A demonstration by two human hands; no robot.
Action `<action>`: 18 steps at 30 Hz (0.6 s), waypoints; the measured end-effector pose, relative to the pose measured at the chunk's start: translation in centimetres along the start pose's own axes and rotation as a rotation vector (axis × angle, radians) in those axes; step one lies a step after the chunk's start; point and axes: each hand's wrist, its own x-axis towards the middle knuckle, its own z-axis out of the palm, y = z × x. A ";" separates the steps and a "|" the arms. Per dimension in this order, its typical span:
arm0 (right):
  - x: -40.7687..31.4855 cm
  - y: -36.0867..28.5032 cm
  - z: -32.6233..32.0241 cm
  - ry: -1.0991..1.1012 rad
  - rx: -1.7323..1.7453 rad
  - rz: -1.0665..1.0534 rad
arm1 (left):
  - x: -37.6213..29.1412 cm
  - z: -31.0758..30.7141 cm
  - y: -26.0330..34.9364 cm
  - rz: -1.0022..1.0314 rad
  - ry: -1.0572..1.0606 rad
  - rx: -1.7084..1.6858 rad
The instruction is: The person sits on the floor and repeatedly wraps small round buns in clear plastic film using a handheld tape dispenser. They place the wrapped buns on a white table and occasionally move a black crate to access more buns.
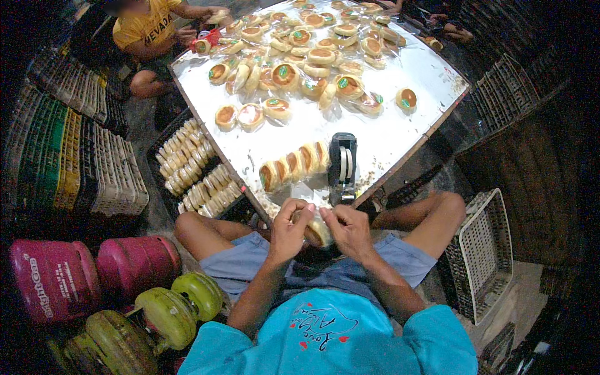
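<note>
My left hand [291, 229] and my right hand [349, 229] meet just off the table's near corner. Between them they pinch the top of a clear plastic bag, and a round golden pastry [318, 233] hangs inside it, partly covered by the fingers. Right beyond my right hand, a black tape dispenser [343, 164] with a pale roll stands at the corner of the white tabletop [304, 129]. To its left lies a row of several round pastries [294, 165] on edge in clear plastic.
Wrapped pastries [323, 56], many bearing green labels, cover the table's far half. A black crate [154, 157] of packed pastries stands left below the table. Gas cylinders [138, 262] and stacked crates [119, 173] line the left; a white basket [487, 253] sits right. Another person [150, 37] works far left.
</note>
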 end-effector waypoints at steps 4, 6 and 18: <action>-2.4 1.6 2.1 -0.062 0.516 0.210 | -0.7 2.1 -0.9 0.361 0.221 0.099; -3.3 1.7 2.6 -0.095 0.836 0.356 | -0.6 2.8 -1.3 0.457 0.272 -0.012; 4.4 6.7 -1.0 0.161 -0.197 0.421 | 0.0 3.5 -2.8 -0.398 -0.208 -0.978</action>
